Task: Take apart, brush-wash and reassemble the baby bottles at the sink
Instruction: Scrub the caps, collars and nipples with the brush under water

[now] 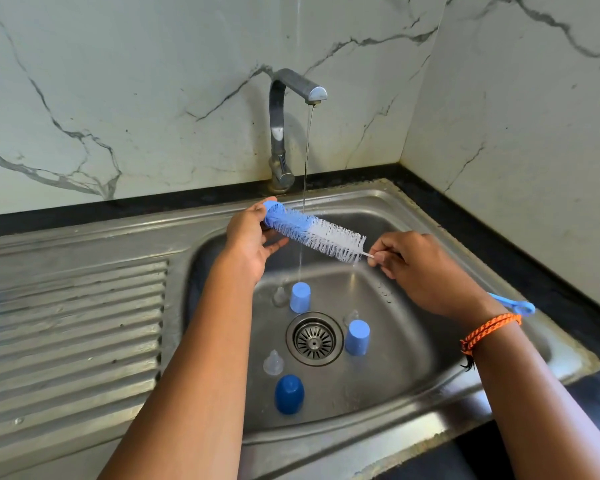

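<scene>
The left hand [248, 233] is pinching the bottle brush [314, 233] at its blue tip while the right hand [420, 268] is keeping a narrow grip on its wire, under the running tap [293, 88]. Caps [300, 297] and teats [273, 362] are lying apart in the sink [395, 323], suggesting disassembly is done; washing and reassembly remain.

Head camera looks forward and down, close over the sink [413, 216].

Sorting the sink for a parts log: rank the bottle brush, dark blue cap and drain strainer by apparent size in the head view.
1. Bottle brush, longest by far.
2. Drain strainer.
3. Dark blue cap, though it lies nearer the camera, so its margin below the strainer is unsure.
</scene>
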Demonstrator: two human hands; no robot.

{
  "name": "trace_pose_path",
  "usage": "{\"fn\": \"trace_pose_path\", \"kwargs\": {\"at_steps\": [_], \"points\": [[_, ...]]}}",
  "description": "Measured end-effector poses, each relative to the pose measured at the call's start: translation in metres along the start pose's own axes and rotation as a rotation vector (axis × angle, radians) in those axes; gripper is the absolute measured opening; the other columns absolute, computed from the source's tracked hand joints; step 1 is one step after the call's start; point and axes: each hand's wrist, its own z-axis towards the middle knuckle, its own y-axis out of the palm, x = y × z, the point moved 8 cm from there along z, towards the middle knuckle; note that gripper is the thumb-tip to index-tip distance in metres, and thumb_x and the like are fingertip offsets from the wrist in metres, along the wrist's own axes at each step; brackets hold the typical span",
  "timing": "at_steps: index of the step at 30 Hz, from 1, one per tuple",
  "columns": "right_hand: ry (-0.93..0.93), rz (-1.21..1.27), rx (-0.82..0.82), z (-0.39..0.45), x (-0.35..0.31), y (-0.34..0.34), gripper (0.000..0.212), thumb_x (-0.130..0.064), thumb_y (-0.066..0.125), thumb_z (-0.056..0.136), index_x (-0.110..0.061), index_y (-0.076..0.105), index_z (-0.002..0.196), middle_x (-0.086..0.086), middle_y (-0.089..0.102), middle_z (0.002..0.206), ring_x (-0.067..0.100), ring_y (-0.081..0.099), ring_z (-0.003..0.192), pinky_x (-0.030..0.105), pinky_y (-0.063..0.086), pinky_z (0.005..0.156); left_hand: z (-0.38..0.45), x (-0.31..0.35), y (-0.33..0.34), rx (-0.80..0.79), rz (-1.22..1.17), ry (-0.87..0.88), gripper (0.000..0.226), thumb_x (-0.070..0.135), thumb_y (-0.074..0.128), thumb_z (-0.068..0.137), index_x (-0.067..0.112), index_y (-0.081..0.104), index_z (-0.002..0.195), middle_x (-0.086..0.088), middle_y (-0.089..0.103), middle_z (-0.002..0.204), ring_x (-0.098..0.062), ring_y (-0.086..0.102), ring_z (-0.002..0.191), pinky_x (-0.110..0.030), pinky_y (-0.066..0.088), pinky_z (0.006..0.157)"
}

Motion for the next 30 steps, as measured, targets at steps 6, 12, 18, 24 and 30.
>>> {"fn": "trace_pose_path", "kwargs": {"at_steps": [6,12,18,24,30], "points": [[0.014,0.08,0.049,0.001,0.001,-0.005,0.025,-0.002,0.056,0.102,-0.016,0.073,0.09,-0.009,0.061,0.067,0.001,0.055,0.064,0.016,0.04,0.064,0.001,-0.002,-0.002,-0.003,-0.067,-0.031,0.02,0.018,0.047,0.11,0.014,0.066,0.114,-0.013,0.072,0.118,-0.024,0.071,0.102,-0.045,0.06,0.083],[0.02,0.041,0.285,-0.004,0.002,-0.022,0.019,-0.014,0.066,0.099,-0.025,0.076,0.087,-0.009,0.07,0.068,0.009,0.059,0.061,0.034,0.049,0.061,0.005,-0.001,-0.008,0.041,0.012,-0.004,0.012,0.023,0.058,0.107,0.016,0.067,0.11,-0.012,0.075,0.114,-0.023,0.075,0.101,-0.044,0.06,0.091],[0.028,-0.021,0.342,-0.008,-0.001,-0.027,0.018,-0.014,0.074,0.092,-0.032,0.079,0.094,-0.015,0.073,0.075,0.01,0.068,0.076,0.035,0.055,0.068,0.006,0.001,-0.014,0.08,0.032,0.017,0.024,0.033,0.07,0.1,0.014,0.07,0.114,-0.009,0.077,0.107,-0.023,0.076,0.097,-0.043,0.062,0.085],[0.097,-0.04,0.424,-0.01,0.008,-0.037,0.013,-0.023,0.079,0.089,-0.036,0.079,0.092,-0.016,0.073,0.082,0.014,0.064,0.08,0.033,0.049,0.068,0.005,-0.001,-0.014,0.072,0.05,0.003,0.03,0.04,0.072,0.097,0.015,0.071,0.112,-0.008,0.077,0.103,-0.02,0.075,0.09,-0.041,0.062,0.083],[0.102,-0.02,0.46,-0.012,0.005,-0.04,0.013,-0.023,0.081,0.086,-0.036,0.08,0.09,-0.016,0.067,0.077,0.017,0.061,0.077,0.037,0.053,0.069,0.004,-0.003,-0.015,0.091,0.005,-0.013,0.024,0.04,0.067,0.1,0.017,0.07,0.108,-0.01,0.075,0.11,-0.024,0.073,0.098,-0.043,0.06,0.091]]}}
